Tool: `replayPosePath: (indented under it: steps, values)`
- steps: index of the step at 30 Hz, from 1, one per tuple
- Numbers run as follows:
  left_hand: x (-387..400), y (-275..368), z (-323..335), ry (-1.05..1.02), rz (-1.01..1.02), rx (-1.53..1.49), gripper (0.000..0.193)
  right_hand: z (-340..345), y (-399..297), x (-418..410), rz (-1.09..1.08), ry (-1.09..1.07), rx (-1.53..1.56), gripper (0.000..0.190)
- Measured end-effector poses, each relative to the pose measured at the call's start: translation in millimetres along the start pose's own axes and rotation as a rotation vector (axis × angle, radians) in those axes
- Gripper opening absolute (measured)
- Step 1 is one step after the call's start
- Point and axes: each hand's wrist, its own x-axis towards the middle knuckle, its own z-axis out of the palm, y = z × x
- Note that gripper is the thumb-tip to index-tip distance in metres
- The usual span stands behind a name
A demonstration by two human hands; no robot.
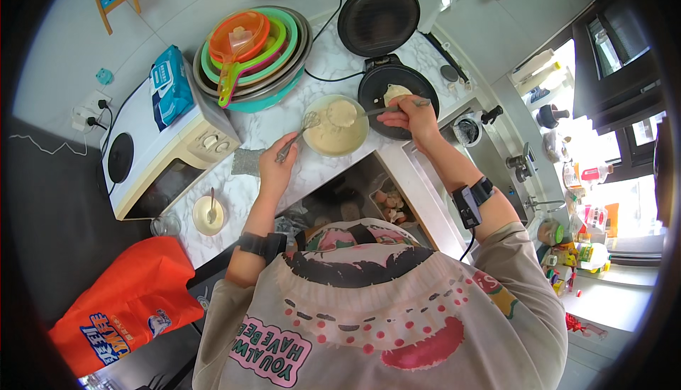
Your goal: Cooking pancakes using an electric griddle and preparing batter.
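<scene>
My left hand [278, 160] grips the handle of a wire whisk [310, 120], whose head is over the left side of a bowl of pale batter [336, 142]. My right hand [412, 119] holds the grey handle of a ladle [342, 113], and its batter-coated head is in or just above the bowl. Behind my right hand, a pale piece of batter [396, 93] lies on the dark plate of an electric griddle [372, 121]. The griddle's lid [379, 15] stands raised.
Nested bowls and strainers [255, 55] stand at the back left, beside a toaster oven [175, 140] bearing a wipes pack [171, 87]. A small bowl with a spoon [209, 216] sits at the front left. An open drawer [340, 193] is below the counter; the sink [479, 169] is right.
</scene>
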Motion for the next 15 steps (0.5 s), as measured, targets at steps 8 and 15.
replayPosePath:
  steps: [8, 15]
  values:
    - [-0.7, 2.4, 3.8, -0.011, -0.012, 0.008, 0.024, -2.0, 5.1, 1.1, 0.022, 0.019, -0.021, 0.021]
    - [1.5, 5.0, 7.5, 0.0, -0.02, 0.009, 0.024, -2.4, 3.4, 2.5, 0.02, 0.013, 0.002, 0.021]
